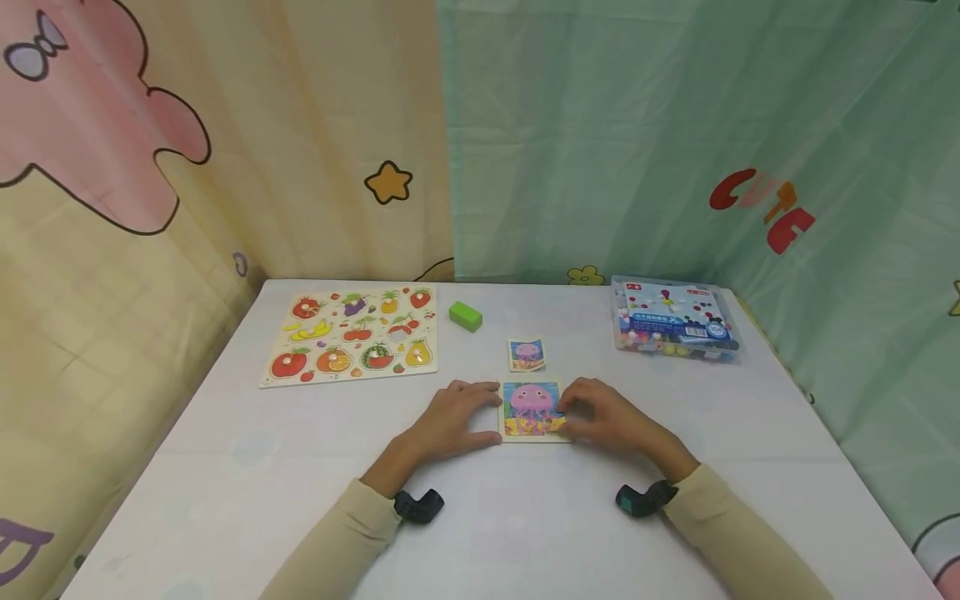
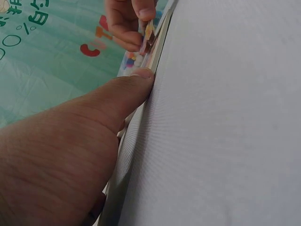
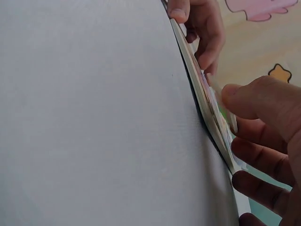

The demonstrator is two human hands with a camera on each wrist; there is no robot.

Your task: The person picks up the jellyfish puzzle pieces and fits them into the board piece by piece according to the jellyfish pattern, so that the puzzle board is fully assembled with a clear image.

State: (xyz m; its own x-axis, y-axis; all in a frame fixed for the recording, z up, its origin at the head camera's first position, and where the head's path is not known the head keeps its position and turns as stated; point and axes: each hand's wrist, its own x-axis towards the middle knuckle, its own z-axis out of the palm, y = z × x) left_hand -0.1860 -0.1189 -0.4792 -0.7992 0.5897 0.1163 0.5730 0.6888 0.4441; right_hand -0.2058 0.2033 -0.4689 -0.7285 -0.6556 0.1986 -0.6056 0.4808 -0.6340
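A square jellyfish puzzle (image 1: pixel 531 402) in a pale tray lies flat on the white table. My left hand (image 1: pixel 452 421) touches the tray's left side, with fingers near its upper corner and the thumb (image 2: pixel 141 77) at the lower one. At the lower right of the picture, my right hand (image 1: pixel 609 417) pinches a small puzzle piece (image 2: pixel 148 33) between thumb and index finger. In the right wrist view that piece (image 3: pixel 233 122) is tilted up from the puzzle. Its printed face is mostly hidden by the fingers.
Just beyond the puzzle lies a small jellyfish picture card (image 1: pixel 527 355). Farther back are a green block (image 1: pixel 466 317) and, to the left, a fruit peg board (image 1: pixel 352 336). A clear plastic box of colourful parts (image 1: pixel 673 321) stands back right. Curtains (image 1: pixel 570 142) hang behind the table.
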